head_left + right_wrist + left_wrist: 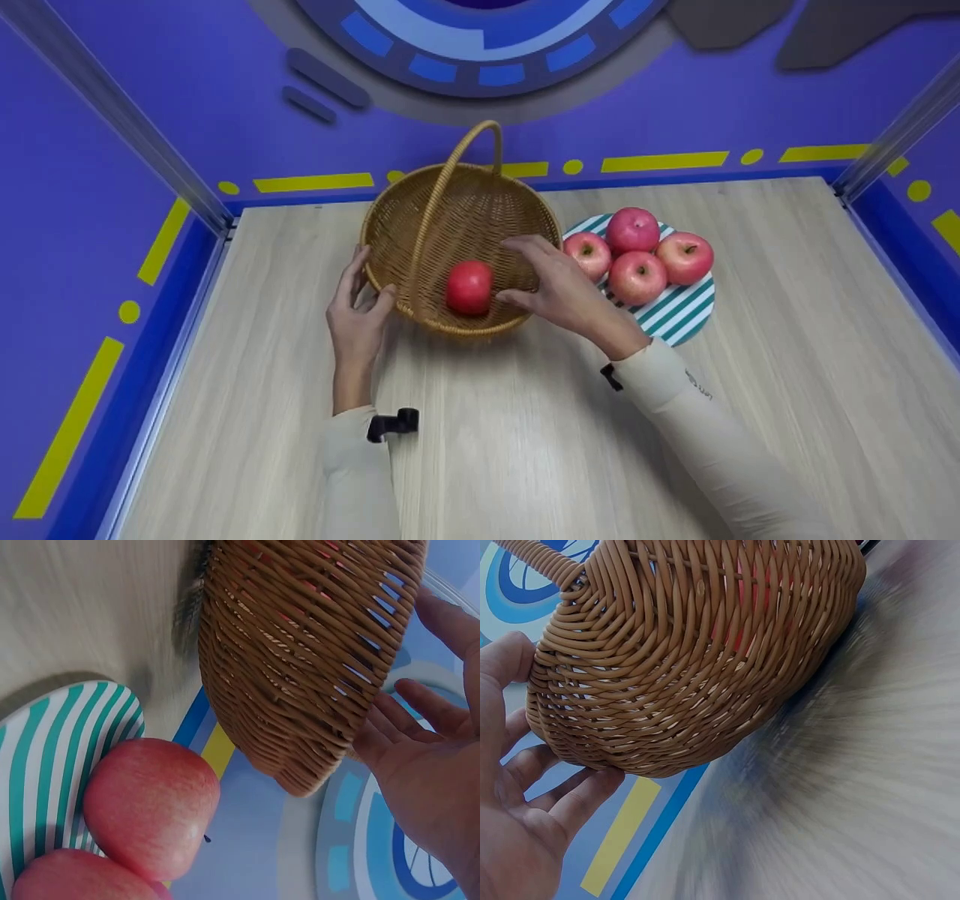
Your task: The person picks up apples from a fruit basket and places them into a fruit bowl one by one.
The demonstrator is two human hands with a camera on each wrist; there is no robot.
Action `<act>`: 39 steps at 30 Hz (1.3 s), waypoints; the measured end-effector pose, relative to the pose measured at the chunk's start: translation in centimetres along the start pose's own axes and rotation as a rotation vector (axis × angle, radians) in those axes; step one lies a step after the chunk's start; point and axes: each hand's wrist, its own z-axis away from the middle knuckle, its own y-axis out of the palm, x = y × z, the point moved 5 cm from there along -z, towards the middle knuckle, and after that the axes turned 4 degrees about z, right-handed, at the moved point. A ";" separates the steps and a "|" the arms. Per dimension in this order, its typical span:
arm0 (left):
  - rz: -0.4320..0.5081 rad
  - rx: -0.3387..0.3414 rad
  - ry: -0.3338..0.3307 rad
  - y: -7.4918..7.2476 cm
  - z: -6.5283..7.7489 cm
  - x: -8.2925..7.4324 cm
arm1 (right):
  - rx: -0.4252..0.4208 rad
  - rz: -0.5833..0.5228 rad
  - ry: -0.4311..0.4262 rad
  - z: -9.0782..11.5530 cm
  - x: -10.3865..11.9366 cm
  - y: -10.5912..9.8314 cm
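Note:
A wicker basket [480, 202] with an arched handle stands near the back wall, its mouth facing me. Inside it, toward the front rim, lies one red apple [470, 288]; patches of red show through the weave in both wrist views. My left hand [358, 322] holds the basket's left side, thumb at the rim and fingers against the outer wall [630, 720]. Over the basket's right rim reaches my right hand [566, 292], fingers and thumb spread apart beside the apple, with nothing between them.
Right of the basket, a round green-and-white striped mat [679, 319] bears several apples [637, 277] grouped close together. Blue panels with yellow marks [664, 162] border the wooden table [510, 450] at the back and sides. Each sleeve carries a small black mount [394, 425].

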 end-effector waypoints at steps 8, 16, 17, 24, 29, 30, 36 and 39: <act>-0.009 0.002 -0.004 0.0 0.0 0.0 | 0.038 -0.005 -0.008 -0.9 0.0 1.4; 0.008 0.005 0.003 -0.1 0.0 0.1 | 0.084 0.023 -0.009 -2.1 0.2 2.5; 0.007 0.005 0.005 -0.1 0.0 0.1 | 0.092 0.029 -0.006 -2.2 0.2 2.6; 0.005 0.013 0.020 0.1 0.1 -0.1 | 0.126 0.068 0.003 -2.9 0.3 3.2; 0.005 0.018 0.021 0.1 0.0 -0.1 | 0.153 0.098 0.033 -3.3 0.4 3.6; 0.006 0.019 0.019 0.1 0.0 -0.1 | 0.158 0.107 0.034 -3.4 0.4 3.6; 0.005 0.021 0.017 0.1 -0.1 -0.1 | 0.202 0.152 0.037 -3.9 0.4 4.1; 0.002 0.019 0.013 0.1 -0.1 0.0 | 0.224 0.150 0.046 -4.2 0.2 4.3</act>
